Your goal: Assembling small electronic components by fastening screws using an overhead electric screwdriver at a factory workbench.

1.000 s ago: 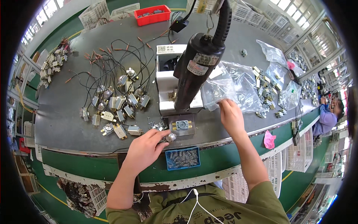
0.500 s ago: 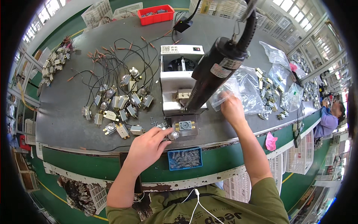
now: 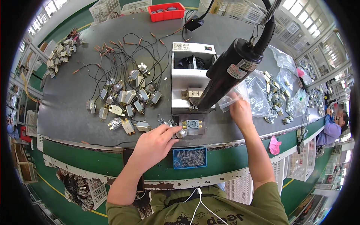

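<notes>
My left hand point(image 3: 155, 144) is at the table's front edge, thumb and forefinger closed around a small round silver part point(image 3: 181, 133). Just right of that part, a grey rectangular switch-like block point(image 3: 192, 124) with brass tabs lies flat on a metal plate point(image 3: 201, 130). My right hand point(image 3: 241, 112) reaches to a clear plastic bag point(image 3: 229, 100), fingers bent and gripping its near edge; the fingertips are partly hidden by the film. Between the hands, a black cylindrical electric screwdriver point(image 3: 228, 73) hangs at a slant, touched by neither hand.
A white-and-grey test machine point(image 3: 193, 48) stands behind the plate. Wired grey blocks point(image 3: 129, 97) lie at left, loose screws point(image 3: 165, 122) nearer. A blue tray point(image 3: 190, 167) holds springs; a red bin point(image 3: 166, 19) sits far back. More parts point(image 3: 275, 90) are heaped at right.
The whole view has shifted a little, so things appear farther right. My right hand's fingers have moved slightly at the bag; my left hand stays at the round part.
</notes>
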A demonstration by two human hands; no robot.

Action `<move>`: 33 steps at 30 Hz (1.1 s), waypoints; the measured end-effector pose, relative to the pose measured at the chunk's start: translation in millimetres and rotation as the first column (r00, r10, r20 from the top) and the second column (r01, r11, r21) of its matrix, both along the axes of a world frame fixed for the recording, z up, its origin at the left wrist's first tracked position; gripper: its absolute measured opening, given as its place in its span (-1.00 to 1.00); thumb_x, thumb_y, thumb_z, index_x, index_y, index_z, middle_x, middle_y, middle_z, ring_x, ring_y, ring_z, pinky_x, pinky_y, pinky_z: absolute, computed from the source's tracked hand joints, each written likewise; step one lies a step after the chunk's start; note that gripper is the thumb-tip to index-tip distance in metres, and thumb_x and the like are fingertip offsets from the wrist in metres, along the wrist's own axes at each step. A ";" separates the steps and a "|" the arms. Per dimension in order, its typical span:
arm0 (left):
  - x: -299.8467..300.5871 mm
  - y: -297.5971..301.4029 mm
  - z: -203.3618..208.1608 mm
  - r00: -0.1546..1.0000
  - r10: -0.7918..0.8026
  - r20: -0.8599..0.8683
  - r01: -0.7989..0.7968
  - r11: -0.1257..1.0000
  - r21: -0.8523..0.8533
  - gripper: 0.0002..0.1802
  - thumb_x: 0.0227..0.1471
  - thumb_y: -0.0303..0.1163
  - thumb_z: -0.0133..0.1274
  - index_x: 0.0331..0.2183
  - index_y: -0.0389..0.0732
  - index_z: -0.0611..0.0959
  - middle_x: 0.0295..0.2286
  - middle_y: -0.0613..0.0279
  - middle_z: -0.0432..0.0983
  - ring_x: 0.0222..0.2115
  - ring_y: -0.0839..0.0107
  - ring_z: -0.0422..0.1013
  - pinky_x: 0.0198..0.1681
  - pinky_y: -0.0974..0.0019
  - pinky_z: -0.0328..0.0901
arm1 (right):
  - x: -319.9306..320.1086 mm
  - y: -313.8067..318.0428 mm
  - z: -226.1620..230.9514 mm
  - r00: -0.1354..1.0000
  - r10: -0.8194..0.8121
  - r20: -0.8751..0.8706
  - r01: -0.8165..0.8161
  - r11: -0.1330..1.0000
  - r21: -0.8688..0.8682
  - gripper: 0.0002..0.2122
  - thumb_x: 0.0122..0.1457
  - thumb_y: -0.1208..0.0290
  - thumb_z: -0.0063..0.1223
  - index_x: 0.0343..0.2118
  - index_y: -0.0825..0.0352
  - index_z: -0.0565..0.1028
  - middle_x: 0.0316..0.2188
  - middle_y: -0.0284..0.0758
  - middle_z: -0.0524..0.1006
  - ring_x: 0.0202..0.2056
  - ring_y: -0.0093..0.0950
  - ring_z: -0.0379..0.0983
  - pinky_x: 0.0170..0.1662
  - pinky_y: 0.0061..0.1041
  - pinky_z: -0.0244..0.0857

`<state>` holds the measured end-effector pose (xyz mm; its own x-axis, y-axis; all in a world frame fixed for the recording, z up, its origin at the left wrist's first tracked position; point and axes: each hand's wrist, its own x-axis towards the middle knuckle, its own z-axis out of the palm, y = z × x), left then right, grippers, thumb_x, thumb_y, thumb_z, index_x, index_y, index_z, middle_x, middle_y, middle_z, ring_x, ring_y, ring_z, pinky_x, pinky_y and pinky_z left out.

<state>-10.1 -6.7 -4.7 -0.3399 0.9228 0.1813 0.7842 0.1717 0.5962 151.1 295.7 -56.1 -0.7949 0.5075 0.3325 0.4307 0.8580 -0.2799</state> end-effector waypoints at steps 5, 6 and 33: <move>0.1 0.2 -0.8 1.000 -0.002 -0.005 0.002 1.000 -0.001 -0.59 0.01 -0.38 0.23 -0.04 -0.08 0.61 -0.36 0.23 0.49 -0.44 0.22 0.48 -0.39 0.25 0.41 | 7.9 2.2 0.0 0.998 0.058 0.000 -0.058 0.998 0.001 -0.65 0.07 0.59 0.04 -0.07 0.12 0.59 -0.40 -0.05 0.52 -0.36 -0.04 0.51 -0.26 -0.14 0.39; 0.1 0.4 -1.3 1.000 0.000 0.001 0.000 1.000 -0.005 -0.59 0.01 -0.38 0.23 -0.04 -0.08 0.61 -0.36 0.22 0.48 -0.44 0.22 0.48 -0.39 0.24 0.41 | 7.5 0.8 0.4 0.999 0.031 0.033 -0.030 1.000 -0.007 -0.64 0.07 0.59 0.05 -0.07 0.11 0.60 -0.41 -0.06 0.52 -0.36 -0.06 0.51 -0.26 -0.14 0.39; 1.7 -3.2 -0.2 0.999 0.036 0.009 -0.035 0.998 -0.048 -0.62 -0.01 -0.39 0.24 -0.08 -0.08 0.63 -0.34 0.25 0.52 -0.43 0.24 0.50 -0.39 0.26 0.42 | -1.5 -109.0 57.6 0.920 0.259 -0.293 -0.383 0.748 -0.541 -0.88 0.06 0.60 0.20 -0.31 0.40 0.58 -0.39 -0.29 0.54 -0.45 -0.51 0.49 -0.36 -0.54 0.38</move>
<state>-8.3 -9.9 -4.9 -0.3742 0.9176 0.1341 0.7711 0.2276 0.5946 149.6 186.7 1.5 -0.8999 0.3765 0.2202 0.0454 0.5829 -0.8113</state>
